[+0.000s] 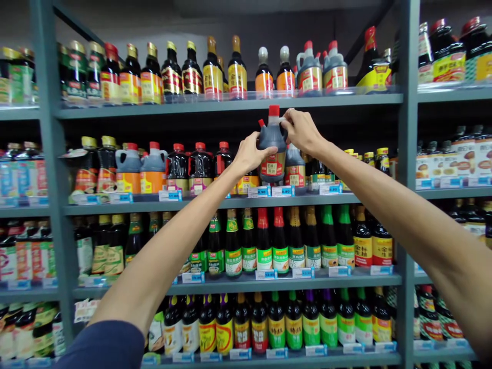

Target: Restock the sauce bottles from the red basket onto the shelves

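A dark plastic soy sauce jug (272,166) with a red cap, a small red-tipped spout and a red label is upright in both hands, at the front of the second shelf from the top. My left hand (250,152) grips its left side, the thumb lying across the front above the label. On the other side, my right hand (302,130) has its fingers closed around the handle near the neck. A similar jug (295,169) stands just behind and to the right. Whether the held jug's base touches the shelf I cannot tell.
Price tags (283,191) line the edge of the second shelf (215,203). Close above my hands runs the top shelf (184,109), carrying sauce bottles and jugs (309,77). Rows of bottles (280,251) fill the shelves below. Grey uprights (408,154) bound this bay.
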`<state>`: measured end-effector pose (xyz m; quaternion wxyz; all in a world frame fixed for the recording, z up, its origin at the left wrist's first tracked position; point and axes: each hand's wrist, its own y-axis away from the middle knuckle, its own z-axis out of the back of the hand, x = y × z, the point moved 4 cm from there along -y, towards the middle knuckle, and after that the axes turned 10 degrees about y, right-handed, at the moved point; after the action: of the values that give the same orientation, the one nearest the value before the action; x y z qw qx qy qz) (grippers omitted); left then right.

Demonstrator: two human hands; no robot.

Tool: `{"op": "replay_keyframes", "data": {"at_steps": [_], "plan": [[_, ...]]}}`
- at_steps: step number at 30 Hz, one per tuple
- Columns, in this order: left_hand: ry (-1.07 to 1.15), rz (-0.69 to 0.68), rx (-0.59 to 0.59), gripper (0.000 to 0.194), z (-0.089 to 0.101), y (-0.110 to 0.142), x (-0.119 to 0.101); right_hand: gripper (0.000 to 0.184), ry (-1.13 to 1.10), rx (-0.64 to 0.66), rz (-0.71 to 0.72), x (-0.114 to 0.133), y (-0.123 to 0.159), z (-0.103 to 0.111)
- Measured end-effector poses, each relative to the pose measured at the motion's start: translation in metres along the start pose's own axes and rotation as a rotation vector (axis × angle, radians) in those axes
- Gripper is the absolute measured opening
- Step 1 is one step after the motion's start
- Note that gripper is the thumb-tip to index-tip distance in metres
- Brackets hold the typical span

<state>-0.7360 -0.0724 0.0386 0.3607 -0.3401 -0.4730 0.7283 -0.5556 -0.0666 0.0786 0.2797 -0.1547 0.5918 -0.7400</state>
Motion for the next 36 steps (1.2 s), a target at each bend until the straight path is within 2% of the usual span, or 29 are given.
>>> {"op": "replay_keyframes", "data": {"at_steps": [7, 10, 14, 19, 23, 26, 28, 32, 34, 36], "plan": [[-0.124, 0.019, 0.011, 0.060, -0.014, 0.005, 0.019, 0.033, -0.058, 0.014, -0.016, -0.008, 0.012, -0.014], [-0.176, 0.032, 0.035, 0.052, -0.018, 0.008, 0.027, 0.031, -0.071, 0.012, -0.022, -0.010, 0.015, -0.024], [-0.278, 0.095, 0.047, 0.046, -0.020, 0.012, 0.034, 0.024, -0.079, 0.014, -0.015, -0.010, 0.014, -0.038], [-0.322, 0.074, 0.022, 0.047, -0.026, 0.019, 0.035, 0.017, -0.031, 0.027, -0.072, -0.018, 0.005, -0.053], [-0.333, 0.050, -0.060, 0.057, -0.030, 0.021, 0.035, 0.009, 0.172, -0.015, -0.075, -0.021, -0.002, -0.054], [-0.304, -0.009, -0.099, 0.062, -0.031, 0.020, 0.032, 0.013, 0.298, 0.055, -0.135, -0.016, -0.002, -0.056], [-0.311, -0.031, -0.056, 0.056, -0.034, 0.019, 0.031, 0.018, 0.370, 0.117, -0.132, -0.009, 0.000, -0.058], [-0.372, -0.044, 0.019, 0.051, -0.037, 0.018, 0.036, 0.021, 0.485, 0.174, -0.008, 0.001, 0.000, -0.058], [-0.389, -0.065, 0.061, 0.048, -0.039, 0.021, 0.040, 0.023, 0.459, 0.158, 0.011, -0.004, -0.002, -0.052], [-0.395, -0.088, 0.087, 0.045, -0.041, 0.023, 0.044, 0.026, 0.383, 0.078, -0.008, -0.017, -0.004, -0.040]]}}
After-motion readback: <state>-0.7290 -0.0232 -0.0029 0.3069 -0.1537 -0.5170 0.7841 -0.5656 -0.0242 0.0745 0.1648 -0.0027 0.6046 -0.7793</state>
